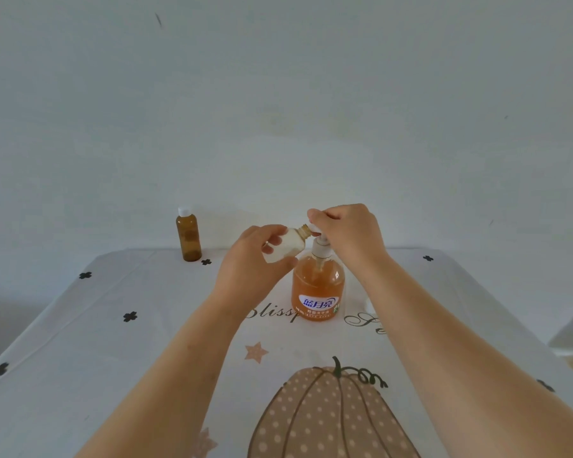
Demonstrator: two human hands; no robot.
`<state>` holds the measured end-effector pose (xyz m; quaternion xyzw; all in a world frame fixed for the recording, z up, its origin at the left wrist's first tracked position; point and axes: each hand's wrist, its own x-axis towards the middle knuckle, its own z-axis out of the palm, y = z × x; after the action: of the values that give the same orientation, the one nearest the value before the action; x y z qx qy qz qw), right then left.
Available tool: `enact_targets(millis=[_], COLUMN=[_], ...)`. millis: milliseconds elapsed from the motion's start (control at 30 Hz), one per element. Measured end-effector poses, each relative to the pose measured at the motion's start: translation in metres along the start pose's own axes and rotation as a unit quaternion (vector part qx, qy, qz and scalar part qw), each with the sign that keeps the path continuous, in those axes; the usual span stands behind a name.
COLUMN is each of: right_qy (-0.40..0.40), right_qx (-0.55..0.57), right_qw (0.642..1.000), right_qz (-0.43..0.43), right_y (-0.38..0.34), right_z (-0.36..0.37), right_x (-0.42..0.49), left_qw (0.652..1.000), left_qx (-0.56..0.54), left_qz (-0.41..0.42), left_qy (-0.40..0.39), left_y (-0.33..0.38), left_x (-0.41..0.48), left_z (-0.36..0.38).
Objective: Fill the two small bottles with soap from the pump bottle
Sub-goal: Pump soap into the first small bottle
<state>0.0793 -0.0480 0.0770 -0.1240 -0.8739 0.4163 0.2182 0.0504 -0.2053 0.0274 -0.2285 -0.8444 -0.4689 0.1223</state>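
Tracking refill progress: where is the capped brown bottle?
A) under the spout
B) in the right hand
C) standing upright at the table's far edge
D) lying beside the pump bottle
C: the brown bottle stands upright and untouched, while the left hand holds the uncapped small bottle at the spout of the pump bottle.

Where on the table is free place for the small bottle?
Free: the tablecloth's left side, before the brown bottle; the pumpkin print between the forearms. Crowded: around the pump bottle, with left hand, right hand, white cap.
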Motion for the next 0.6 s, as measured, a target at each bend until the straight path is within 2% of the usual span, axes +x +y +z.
enact_targets(millis=[133,300,467,600], right_qy=[-0.044,-0.042,-0.069,-0.108], right_qx=[-0.042,-0.074,-0.094,-0.189], right_qw=[0.998,0.996,0.989,0.968], right_qz=[0.018,0.024,0.091,0.123], right_y=[-0.009,-0.022,-0.019,-0.021], right_z=[-0.011,-0.004,0.016,0.021], right_x=[0.012,0.040,0.059,0.065], left_qw=[1.000,0.997,0.996,0.990], left_qx=[-0.008,-0.021,-0.036,-0.078], left_qz=[0.003,-0.008,-0.012,-0.031], left_qy=[-0.017,-0.068,-0.079,-0.113], left_y=[0.001,0.002,0.000,-0.002], left_x=[0.009,0.015,0.021,0.027], left_z=[-0.008,-0.013,-0.018,-0.022])
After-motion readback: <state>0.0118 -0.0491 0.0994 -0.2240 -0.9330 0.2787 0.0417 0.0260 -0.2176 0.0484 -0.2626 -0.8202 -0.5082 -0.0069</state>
